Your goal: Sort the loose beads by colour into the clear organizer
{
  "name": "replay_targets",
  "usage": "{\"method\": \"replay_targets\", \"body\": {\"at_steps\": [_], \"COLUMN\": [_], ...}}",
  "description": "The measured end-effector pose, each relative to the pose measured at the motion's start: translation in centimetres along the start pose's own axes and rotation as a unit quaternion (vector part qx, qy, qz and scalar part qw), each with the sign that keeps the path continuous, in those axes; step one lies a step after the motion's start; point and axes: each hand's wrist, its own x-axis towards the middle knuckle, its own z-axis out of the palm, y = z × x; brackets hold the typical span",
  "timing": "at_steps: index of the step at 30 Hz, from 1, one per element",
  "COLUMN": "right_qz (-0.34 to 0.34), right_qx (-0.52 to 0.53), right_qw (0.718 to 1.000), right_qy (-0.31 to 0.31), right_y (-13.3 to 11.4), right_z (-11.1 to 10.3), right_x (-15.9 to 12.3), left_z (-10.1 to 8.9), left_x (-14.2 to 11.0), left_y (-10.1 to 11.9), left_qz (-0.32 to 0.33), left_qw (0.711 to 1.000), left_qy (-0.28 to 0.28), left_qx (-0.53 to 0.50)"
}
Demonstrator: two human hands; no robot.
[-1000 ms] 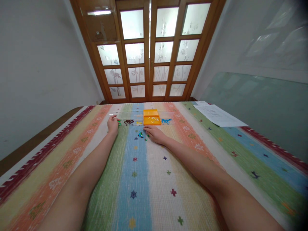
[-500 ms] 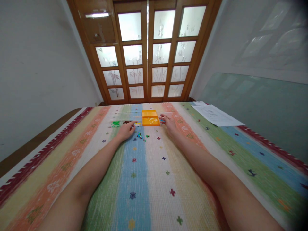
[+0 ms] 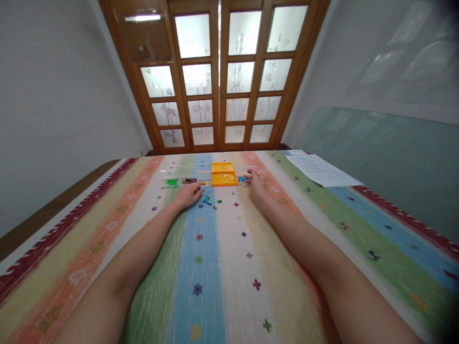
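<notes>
Two hands (image 3: 189,195) (image 3: 258,185) flank an open, rectangular orange plastic box (image 3: 222,167).

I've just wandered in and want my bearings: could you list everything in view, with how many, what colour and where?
Green pieces: many, green, row's left end
Dark pieces: many, brownish, beside the green
Yellow pieces: few visible, yellow, by the left hand
Clear containers: count unclear, transparent, around these pieces
Case: one, orange, open, mid-row
White pieces: many, white, inside the case
Blue pieces: several, blue, by the right hand
Loose pieces: several, mixed, nearer than the case
Tablecloth: one, multicoloured stripes, below everything
Papers: apparently two, white, far right
Doors: several panels, brown, behind
Panel: one, greenish, right
Walls: two, whitish-grey, either side
Forearms: two, bare, foreground
Hands: two, bare, at the row
</notes>
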Motion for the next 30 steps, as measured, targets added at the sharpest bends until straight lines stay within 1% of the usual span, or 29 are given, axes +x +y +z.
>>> {"method": "replay_targets", "body": {"at_steps": [3, 6, 10, 14, 16, 20, 27, 29, 30], "right_qz": [-0.039, -0.094, -0.121, -0.156, -0.163, -0.173, -0.205, -0.228, -0.245], "right_qx": [-0.059, -0.094, -0.144, -0.159, -0.168, -0.201, -0.217, -0.236, -0.248], "right_qw": [0.997, 0.99, 0.978, 0.969, 0.965, 0.956, 0.943, 0.93, 0.919], "right_qy": [-0.008, -0.05, -0.088, -0.107, -0.115, -0.126, -0.146, -0.165, -0.183], "right_y": [0.3, 0.3, 0.4, 0.5, 0.6, 0.6, 0.1, -0.3, -0.5], "right_z": [0.1, 0.4, 0.9, 1.2, 1.4, 1.6, 1.7, 1.7, 1.7], "right_x": [-0.3, -1.1, -2.4, -3.1, -3.2, -3.4, -3.8, -4.2, -4.5], "left_z": [-0.1, -0.3, -0.3, -0.1, 0.0, -0.1, -0.2, -0.2, -0.2], "left_x": [0.1, 0.2, 0.1, 0.0, 0.0, 0.0, 0.1, 0.1, 0.2], "left_y": [-0.2, -0.2, 0.2, 0.6, 0.7, 1.1, 1.2, 1.1, 1.1], "left_qz": [0.029, 0.062, 0.091, 0.116, 0.126, 0.132, 0.118, 0.127, 0.131], "left_qw": [0.999, 0.997, 0.991, 0.986, 0.984, 0.983, 0.986, 0.985, 0.984], "left_qy": [-0.017, -0.043, -0.079, -0.089, -0.094, -0.107, -0.113, -0.115, -0.117], "left_qx": [0.01, 0.018, 0.06, 0.086, 0.09, 0.072, 0.035, 0.029, 0.029]}}
